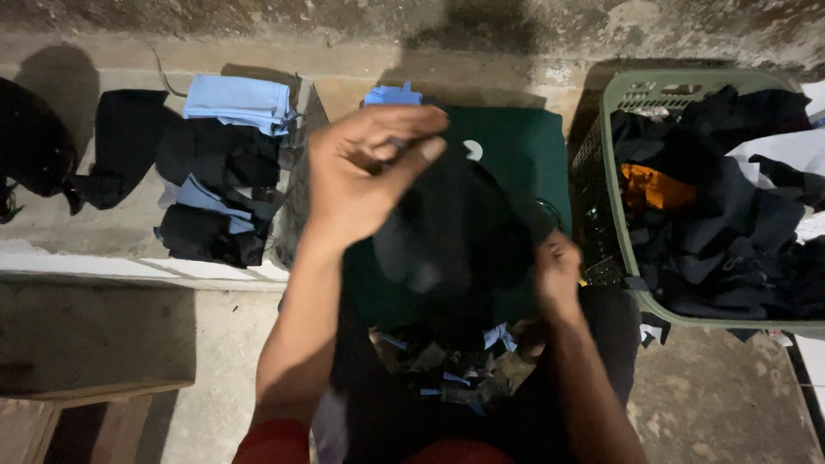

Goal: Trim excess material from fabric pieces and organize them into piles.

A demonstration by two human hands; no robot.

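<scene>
The black garment (451,249) hangs between our two hands, in front of a dark green folded cloth (516,150) that lies on the concrete ledge (77,241). Its top edge rises to our left hand (365,167), which is lifted high, and its lower right side runs down to our right hand (557,273), held lower and near our lap. The cloth is blurred here, so we cannot tell its exact shape, though it seems stretched between the two grips.

Our left hand has its fingers (404,120) curled over and pressed against the thumb, pinching the upper edge of the black garment. Our right hand is closed into a loose fist on the lower edge, fingers folded in around the fabric.

Below the garment, a heap of dark and pale blue scraps (455,365) rests on our lap. To the left on the ledge lies a pile of black and light blue clothes (223,172). To the right stands a green laundry basket (614,215), full of mostly black clothing with an orange piece (655,187) among it.
</scene>
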